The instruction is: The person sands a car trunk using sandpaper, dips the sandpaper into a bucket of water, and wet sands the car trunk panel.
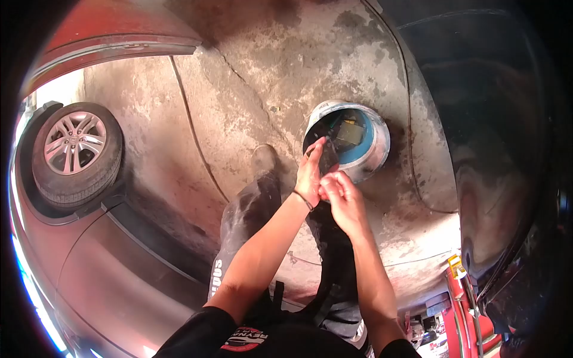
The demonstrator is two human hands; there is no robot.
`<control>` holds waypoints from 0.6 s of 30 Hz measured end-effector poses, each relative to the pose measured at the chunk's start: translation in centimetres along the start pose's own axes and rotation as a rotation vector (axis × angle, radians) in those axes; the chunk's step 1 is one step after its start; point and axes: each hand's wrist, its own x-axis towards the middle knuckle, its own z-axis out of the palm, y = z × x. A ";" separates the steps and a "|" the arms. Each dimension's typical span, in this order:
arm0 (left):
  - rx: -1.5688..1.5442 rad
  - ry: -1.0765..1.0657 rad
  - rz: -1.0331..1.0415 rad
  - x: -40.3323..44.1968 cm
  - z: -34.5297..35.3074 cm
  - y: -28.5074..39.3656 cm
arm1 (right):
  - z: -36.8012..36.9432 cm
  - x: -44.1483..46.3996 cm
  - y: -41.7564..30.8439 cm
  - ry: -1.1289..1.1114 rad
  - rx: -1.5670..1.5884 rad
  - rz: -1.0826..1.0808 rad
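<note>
Over the near rim of a bucket (382, 143), my left hand (308, 174) is turned on edge, its fingers long and close together. Against its palm lies a dark, thin sheet (329, 157), which looks like wet sandpaper. My right hand (342, 196) is closed, its curled fingers meeting the lower end of that sheet beside my left palm. Part of the grip is hidden behind the fingers. The bucket is pale and smeared outside, blue inside, and holds dark liquid. A yellowish-green flat piece (350, 132) shows inside it.
A hose or cable (194, 131) runs across the stained concrete floor (239, 101) at left, and another cable (409, 113) curves at right. A car with an exposed wheel (76, 146) stands at left. A dark glossy car panel (477, 119) rises at right. Red equipment (459, 298) is at lower right.
</note>
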 end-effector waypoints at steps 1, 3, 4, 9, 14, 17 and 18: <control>0.028 0.022 -0.034 1.7 0.2 -0.1 | -1.2 0.7 -0.6 -0.034 0.017 0.061; 0.006 -0.057 0.026 4.2 0.2 -0.9 | -1.9 3.4 -0.3 0.169 -0.036 0.077; 0.019 0.010 0.003 3.6 1.1 0.3 | -2.1 5.5 0.8 0.312 -0.118 0.075; 0.004 -0.060 -0.016 0.9 1.0 3.1 | -4.2 22.0 13.1 0.462 -0.665 0.018; 0.016 -0.061 -0.005 1.1 -1.3 5.8 | -3.3 29.6 16.2 0.234 -1.007 0.309; -0.062 -0.113 -0.040 0.8 -0.3 6.9 | -4.6 26.4 16.1 0.473 -0.816 0.033; -0.127 -0.117 -0.062 1.2 -0.6 6.7 | -5.0 23.9 14.6 0.484 -0.777 -0.049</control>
